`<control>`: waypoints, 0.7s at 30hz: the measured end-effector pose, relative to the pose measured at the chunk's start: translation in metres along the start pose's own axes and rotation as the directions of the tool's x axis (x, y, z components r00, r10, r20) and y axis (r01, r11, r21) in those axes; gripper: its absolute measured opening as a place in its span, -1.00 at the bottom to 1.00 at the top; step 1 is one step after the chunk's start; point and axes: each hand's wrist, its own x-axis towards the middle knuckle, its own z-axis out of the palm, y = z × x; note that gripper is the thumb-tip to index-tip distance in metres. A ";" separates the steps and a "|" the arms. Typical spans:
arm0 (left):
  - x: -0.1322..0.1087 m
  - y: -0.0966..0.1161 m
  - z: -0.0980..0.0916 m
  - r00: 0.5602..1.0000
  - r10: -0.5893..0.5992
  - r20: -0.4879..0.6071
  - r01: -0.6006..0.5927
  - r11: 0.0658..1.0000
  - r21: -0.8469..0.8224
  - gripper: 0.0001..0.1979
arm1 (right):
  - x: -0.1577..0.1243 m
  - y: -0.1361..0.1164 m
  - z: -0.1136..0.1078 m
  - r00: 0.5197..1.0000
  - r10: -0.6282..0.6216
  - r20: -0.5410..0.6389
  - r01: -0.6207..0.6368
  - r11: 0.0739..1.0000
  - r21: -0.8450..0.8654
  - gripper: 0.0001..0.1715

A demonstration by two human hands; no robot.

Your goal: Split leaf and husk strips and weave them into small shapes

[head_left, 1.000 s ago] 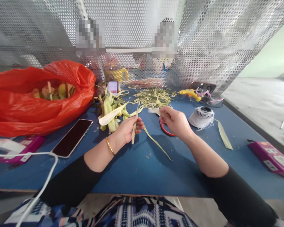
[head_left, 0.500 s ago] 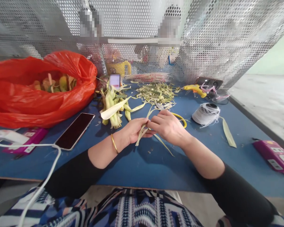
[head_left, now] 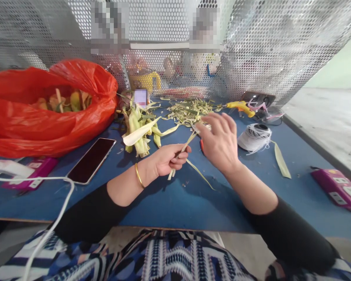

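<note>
My left hand [head_left: 174, 158] is closed on narrow pale-green corn husk strips [head_left: 190, 139]. Their upper ends slant up to the right, the lower ends hang below the fingers, and one thin strip trails right over the table. Beside it my right hand [head_left: 219, 142] hovers with bent fingers apart, over scissors that it mostly hides. A grey blade [head_left: 194, 127] and a bit of red handle [head_left: 201, 146] show at its left edge. Whether it touches the scissors is hidden. Behind my left hand lies a bundle of corn husks [head_left: 139, 132].
Shredded husk pieces [head_left: 190, 111] are heaped at the back. A red plastic bag [head_left: 84, 128] and a phone [head_left: 92, 160] are at left. To the right are a white thread spool [head_left: 255, 138], a yellow glue gun [head_left: 241, 107], a loose husk leaf [head_left: 281, 160] and a purple power strip [head_left: 337, 187].
My right hand has let go of the husk strips and moved right and up over the scissors, its fingers spreading. My left hand stays in place, still holding the strips.
</note>
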 end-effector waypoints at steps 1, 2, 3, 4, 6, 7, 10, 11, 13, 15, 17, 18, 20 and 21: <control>-0.001 0.002 0.000 1.000 0.011 0.019 -0.010 0.998 -0.061 -0.69 | 0.000 -0.001 -0.001 0.992 0.105 -0.067 -0.103 0.994 0.020 -0.68; -0.002 0.005 0.000 0.999 0.043 0.028 -0.039 0.992 -0.123 -0.69 | 0.000 -0.003 -0.002 0.975 0.198 -0.105 -0.192 0.979 0.060 -0.70; -0.003 0.007 0.000 0.996 0.090 0.029 -0.083 0.980 -0.181 -0.69 | -0.001 -0.006 -0.002 0.958 0.271 -0.097 -0.259 0.958 0.122 -0.74; -0.004 0.009 0.000 0.990 0.142 0.025 -0.133 0.964 -0.231 -0.68 | -0.001 -0.010 -0.002 0.946 0.322 -0.031 -0.310 0.928 0.205 -0.77; -0.005 0.013 0.000 0.973 0.232 0.005 -0.219 0.928 -0.302 -0.67 | -0.003 -0.019 0.003 0.905 0.341 0.252 -0.420 0.809 0.412 -0.76; -0.006 0.015 0.000 0.965 0.263 -0.008 -0.251 0.911 -0.327 -0.66 | -0.005 -0.024 0.007 0.857 0.292 0.425 -0.492 0.710 0.504 -0.74; -0.006 0.016 0.001 0.952 0.305 -0.028 -0.292 0.877 -0.381 -0.63 | -0.011 -0.038 0.019 0.705 0.088 0.703 -0.675 0.386 0.629 -0.70; -0.006 0.016 0.001 0.951 0.308 -0.027 -0.294 0.871 -0.393 -0.63 | -0.013 -0.042 0.023 0.691 0.070 0.719 -0.699 0.317 0.641 -0.70; -0.005 0.015 0.000 0.951 0.307 -0.022 -0.289 0.865 -0.410 -0.63 | -0.016 -0.045 0.026 0.694 0.091 0.714 -0.710 0.247 0.659 -0.71; -0.004 0.013 0.000 0.951 0.307 -0.019 -0.287 0.861 -0.420 -0.62 | -0.017 -0.046 0.027 0.696 0.117 0.709 -0.714 0.221 0.664 -0.72; -0.004 0.012 0.000 0.950 0.310 -0.022 -0.290 0.859 -0.422 -0.62 | -0.016 -0.045 0.027 0.686 0.120 0.718 -0.724 0.204 0.658 -0.73; -0.003 0.012 0.000 0.950 0.312 -0.024 -0.293 0.859 -0.421 -0.62 | -0.016 -0.045 0.026 0.678 0.117 0.726 -0.732 0.198 0.652 -0.74; -0.003 0.011 0.000 0.948 0.316 -0.028 -0.298 0.858 -0.419 -0.62 | -0.016 -0.045 0.026 0.660 0.106 0.744 -0.747 0.199 0.634 -0.75; -0.003 0.011 0.000 0.948 0.318 -0.030 -0.301 0.857 -0.419 -0.62 | -0.016 -0.046 0.026 0.653 0.102 0.751 -0.752 0.206 0.626 -0.75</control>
